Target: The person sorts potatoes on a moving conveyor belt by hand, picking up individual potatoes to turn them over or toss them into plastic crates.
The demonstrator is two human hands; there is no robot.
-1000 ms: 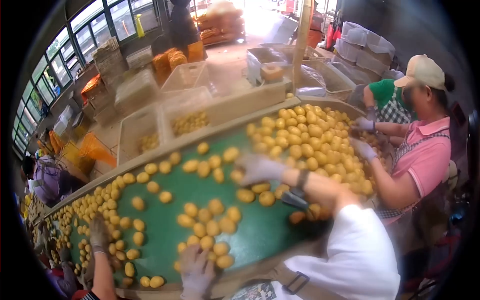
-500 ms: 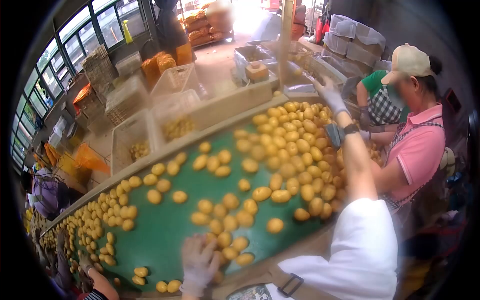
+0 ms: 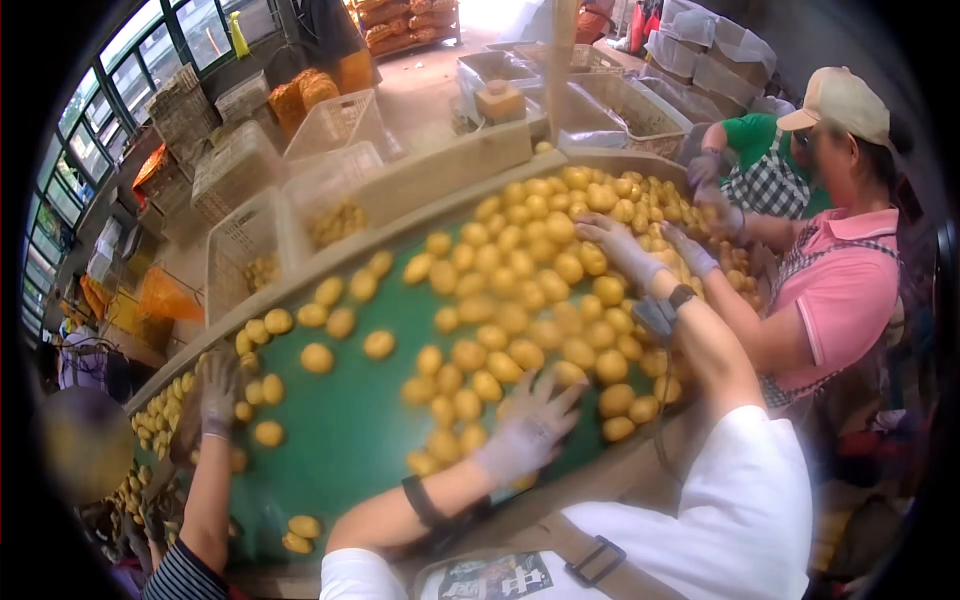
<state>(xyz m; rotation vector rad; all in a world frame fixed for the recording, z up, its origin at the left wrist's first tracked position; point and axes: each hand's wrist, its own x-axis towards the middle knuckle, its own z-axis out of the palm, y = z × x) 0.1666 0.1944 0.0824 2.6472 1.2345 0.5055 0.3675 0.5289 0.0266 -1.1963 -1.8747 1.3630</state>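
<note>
Yellow potatoes (image 3: 520, 300) lie thick on a green conveyor belt (image 3: 340, 420). My left hand (image 3: 528, 428), in a grey glove, hovers with fingers spread over the potatoes near the belt's near edge and holds nothing. My right hand (image 3: 618, 243), also gloved, reaches out flat onto the dense pile at the belt's right end, fingers resting on the potatoes. I cannot see a potato gripped in it.
A person in a pink shirt and cap (image 3: 840, 270) works the pile at right with a gloved hand (image 3: 692, 252); another in green (image 3: 760, 165) stands behind. A co-worker's gloved hand (image 3: 217, 388) reaches in at left. White crates (image 3: 250, 250) with potatoes line the far side.
My right hand has come down from the raised far-right position onto the pile. My left hand has moved up and right from the near edge and spread over the potatoes. The potatoes have shifted along the belt.
</note>
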